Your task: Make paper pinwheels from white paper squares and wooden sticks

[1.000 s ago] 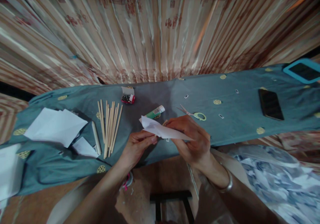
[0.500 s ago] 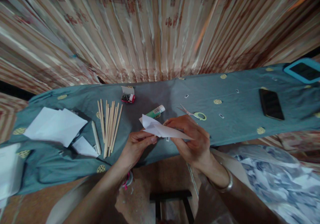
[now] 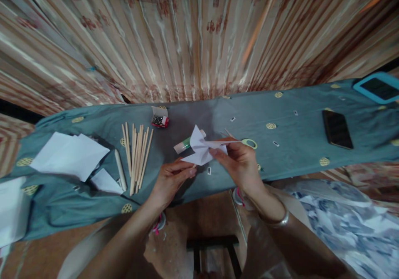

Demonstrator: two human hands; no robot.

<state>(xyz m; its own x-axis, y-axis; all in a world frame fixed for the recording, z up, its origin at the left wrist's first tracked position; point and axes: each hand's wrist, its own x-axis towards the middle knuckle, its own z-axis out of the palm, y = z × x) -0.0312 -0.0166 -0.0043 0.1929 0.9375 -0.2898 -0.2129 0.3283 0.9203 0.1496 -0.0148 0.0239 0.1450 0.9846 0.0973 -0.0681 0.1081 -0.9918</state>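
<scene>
A white paper pinwheel (image 3: 202, 148) with folded blades is held up over the cloth, its face turned towards me. My right hand (image 3: 238, 158) pinches it near the centre, thumb in front and fingers behind. Just below and left, my left hand (image 3: 174, 177) is closed around a thin wooden stick (image 3: 195, 166); only a short end of it shows by the thumb, near the lower blade. Behind the pinwheel lies a glue stick (image 3: 182, 145), partly covered. Scissors (image 3: 249, 143) with green handles lie beyond my right hand, partly hidden by it.
Several wooden sticks (image 3: 137, 158) lie left of my hands, beside a pale marker-like rod (image 3: 120, 170) and white paper sheets (image 3: 70, 154). A small open red box (image 3: 160, 120) holds pins. A black phone (image 3: 337, 129) and a blue-framed tablet (image 3: 378, 88) lie right on the green tablecloth (image 3: 296, 138).
My right hand has turned the pinwheel from nearly edge-on to facing me, its fingers shifting to a pinch near the centre. My left hand has stayed almost still.
</scene>
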